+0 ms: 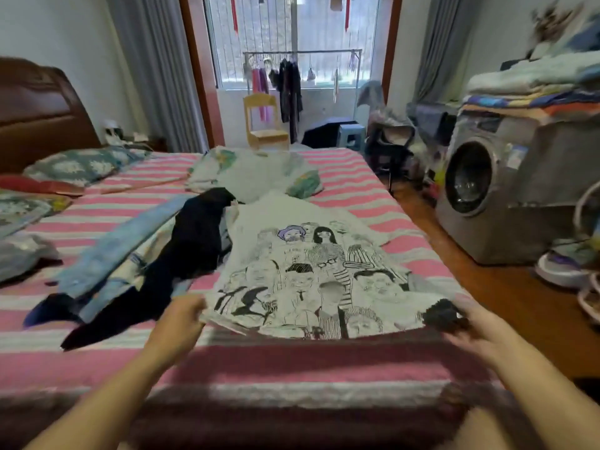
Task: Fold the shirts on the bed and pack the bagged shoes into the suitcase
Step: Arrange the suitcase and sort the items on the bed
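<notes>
1. Shirt [311, 280], white with a drawn crowd of faces, lies spread on the striped bed [357, 183], its long axis running from 6 o'clock toward 12, away from the person.
2. Left hand [181, 319] pinches the near hem corner at about 9 o'clock of the shirt, fingers curled over the cloth.
3. Right hand [464, 332] is at the opposite hem corner, about 4 o'clock; it is blurred, so whether the fingers clasp the cloth I cannot tell.
4. Both hands sit about equally near the hem, so any fold would likely carry it toward 12.
5. Dark garment [181, 254] and blue jeans [123, 251] lie just beside at 9 o'clock; a washing machine [506, 190] stands at 2.
</notes>
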### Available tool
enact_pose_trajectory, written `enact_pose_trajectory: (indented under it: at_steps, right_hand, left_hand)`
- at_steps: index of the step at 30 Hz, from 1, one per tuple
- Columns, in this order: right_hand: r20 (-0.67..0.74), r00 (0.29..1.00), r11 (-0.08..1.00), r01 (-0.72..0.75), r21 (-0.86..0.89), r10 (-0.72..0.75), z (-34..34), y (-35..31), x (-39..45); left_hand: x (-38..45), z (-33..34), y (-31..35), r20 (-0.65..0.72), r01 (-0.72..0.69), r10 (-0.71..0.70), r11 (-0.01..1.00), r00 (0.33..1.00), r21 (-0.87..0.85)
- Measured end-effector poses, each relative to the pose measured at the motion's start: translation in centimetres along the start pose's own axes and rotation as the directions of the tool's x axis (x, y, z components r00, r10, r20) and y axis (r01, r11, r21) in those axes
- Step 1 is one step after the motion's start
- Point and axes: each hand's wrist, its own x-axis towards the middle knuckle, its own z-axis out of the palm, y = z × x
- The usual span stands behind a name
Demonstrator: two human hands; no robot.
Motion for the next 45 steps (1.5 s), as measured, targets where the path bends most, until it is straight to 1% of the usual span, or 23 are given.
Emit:
enact_pose_trajectory:
  at_steps: [3,5,11,13,15,16,17,18,20,22,23,25,26,27,28,29,31,32,34,36,41,43,45]
  right_hand:
    - [-0.11,0.988,0.972,-0.128,-0.195,0.108,-4.0,5.3,0.9]
    - [-0.144,0.986,0.965,-0.12,-0.233,0.088,-5.2,7.0,1.7]
    - [-0.128,0.991,0.949,0.0,-0.317,-0.042,-4.8,7.0,1.7]
    - [-0.147,0.982,0.934,0.059,-0.352,-0.117,-4.2,6.4,1.2]
    - [-0.186,0.958,0.912,0.132,-0.389,-0.218,-4.0,5.8,0.6]
    - [-0.204,0.941,0.887,0.16,-0.432,-0.269,-4.1,5.6,0.1]
    - [-0.22,0.924,0.844,0.165,-0.51,-0.313,-4.5,5.6,-0.4]
    - [-0.227,0.912,0.787,0.145,-0.599,-0.341,-5.2,5.6,-0.8]
    - [-0.209,0.924,0.664,0.063,-0.745,-0.321,-6.7,5.8,-1.3]
    - [-0.186,0.963,0.534,-0.056,-0.843,-0.193,-7.4,5.9,-1.3]
    - [-0.208,0.97,0.466,-0.128,-0.876,-0.123,-7.0,5.7,-1.1]
    - [-0.221,0.97,0.357,-0.173,-0.918,-0.099,-5.1,4.3,-0.6]
    - [-0.171,0.977,0.243,-0.137,-0.96,-0.124,-3.9,3.3,-0.1]
    - [-0.103,0.98,0.151,-0.077,-0.986,-0.169,-2.6,2.4,1.0]
    - [-0.057,0.981,0.068,-0.045,-0.997,-0.184,-0.9,1.2,1.7]
    - [-0.013,0.978,0.063,0.0,-0.998,-0.208,0.6,0.2,3.1]
    - [0.016,0.959,0.115,0.051,-0.992,-0.284,3.7,-2.0,6.0]
    - [0.02,0.951,0.125,0.062,-0.99,-0.308,5.1,-3.1,7.9]
    - [0.041,0.937,0.143,0.096,-0.985,-0.348,8.0,-4.9,11.9]
    - [0.081,0.939,0.115,0.126,-0.985,-0.335,10.6,-6.2,16.7]
    - [0.163,0.89,-0.018,0.172,-0.985,-0.426,17.5,-7.4,28.1]
    - [0.196,0.878,-0.036,0.2,-0.979,-0.436,19.6,-7.4,31.8]
    - [0.232,0.89,-0.075,0.22,-0.973,-0.393,21.6,-7.1,34.4]
  left_hand:
    - [-4.9,6.6,-6.3,0.136,0.07,-0.074,0.997,0.988,0.032]
    - [-6.7,8.2,-8.2,0.159,0.155,-0.162,0.986,0.974,0.059]
    - [-6.8,4.6,-5.5,0.001,0.364,-0.364,0.931,0.931,0.014]
    - [-6.6,3.2,-4.0,0.056,0.523,-0.525,0.82,0.849,-0.231]
    - [-7.1,2.7,-2.0,0.279,0.666,-0.632,0.532,0.723,-0.523]
    - [-7.5,2.4,-1.3,0.352,0.69,-0.632,0.429,0.69,-0.583]
    - [-7.9,2.3,-1.1,0.369,0.698,-0.625,0.43,0.688,-0.572]
    - [-8.2,2.0,-1.2,0.35,0.707,-0.624,0.525,0.698,-0.475]
    - [-8.6,1.1,-1.6,0.338,0.65,-0.592,0.756,0.731,-0.082]
    - [-8.4,0.0,-1.4,0.488,0.497,-0.554,0.829,0.674,0.255]
    - [-8.0,-0.5,-1.1,0.585,0.416,-0.544,0.839,0.602,0.352]
    - [-6.1,-1.1,0.3,0.741,0.343,-0.55,0.831,0.384,0.439]
    - [-4.7,-1.3,1.3,0.793,0.306,-0.544,0.832,0.276,0.464]
    - [-3.0,-1.1,2.1,0.823,0.274,-0.524,0.842,0.217,0.464]
    - [-1.0,-0.7,2.9,0.845,0.27,-0.484,0.865,0.226,0.423]
    - [1.3,-0.1,3.7,0.855,0.3,-0.425,0.892,0.297,0.339]
    - [5.9,1.9,5.5,0.796,0.331,-0.303,0.933,0.523,0.138]
    - [8.2,3.1,6.3,0.737,0.288,-0.249,0.955,0.628,0.077]
    - [12.5,6.2,7.8,0.632,0.161,-0.142,0.987,0.761,0.028]
    - [16.6,10.3,8.9,0.583,0.075,-0.065,0.997,0.81,0.007]
    - [27.0,22.3,11.1,0.564,-0.168,0.103,0.984,0.819,0.064]
    - [31.1,25.6,10.4,0.458,-0.204,0.141,0.975,0.878,0.09]
    - [34.8,27.6,8.5,0.328,-0.21,0.133,0.955,0.935,0.21]
